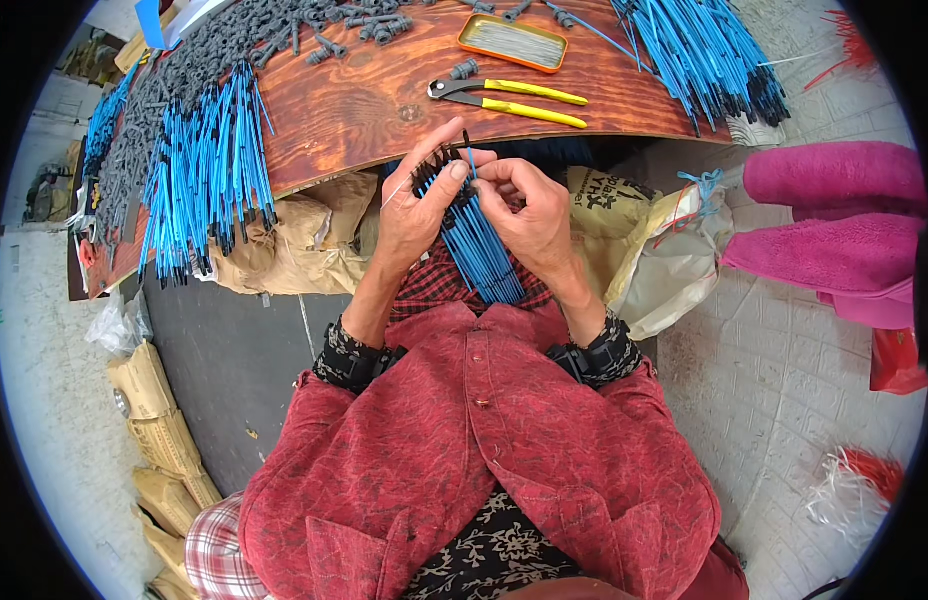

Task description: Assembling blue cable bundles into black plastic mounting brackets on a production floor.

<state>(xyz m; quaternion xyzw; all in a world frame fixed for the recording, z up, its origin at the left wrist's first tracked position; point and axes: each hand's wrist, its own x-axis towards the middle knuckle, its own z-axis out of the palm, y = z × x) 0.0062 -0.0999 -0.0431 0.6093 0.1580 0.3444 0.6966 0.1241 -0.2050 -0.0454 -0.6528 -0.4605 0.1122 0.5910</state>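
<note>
A bundle of thin blue rods with black tips [481, 255] rests over my lap, its black ends upward. My left hand [412, 222] is wrapped round the upper end of this bundle, thumb across the tips and index finger pointing up. Close against it, my right hand [536, 215] is closed in a pinch at the black tips, by one blue rod that stands above the others. Its fingertips partly hide what they grip. A thin pale strand [395, 192] sticks out beside my left fingers.
On the wooden table [334, 125] lie yellow-handled pliers [529, 104], an orange-rimmed tin of thin pins [512, 42] and many grey plastic fittings [229, 35]. Blue rods lie in piles at left [209, 160] and right [699, 60]. Sacks [674, 250] stand below; pink cloth [834, 235] hangs right.
</note>
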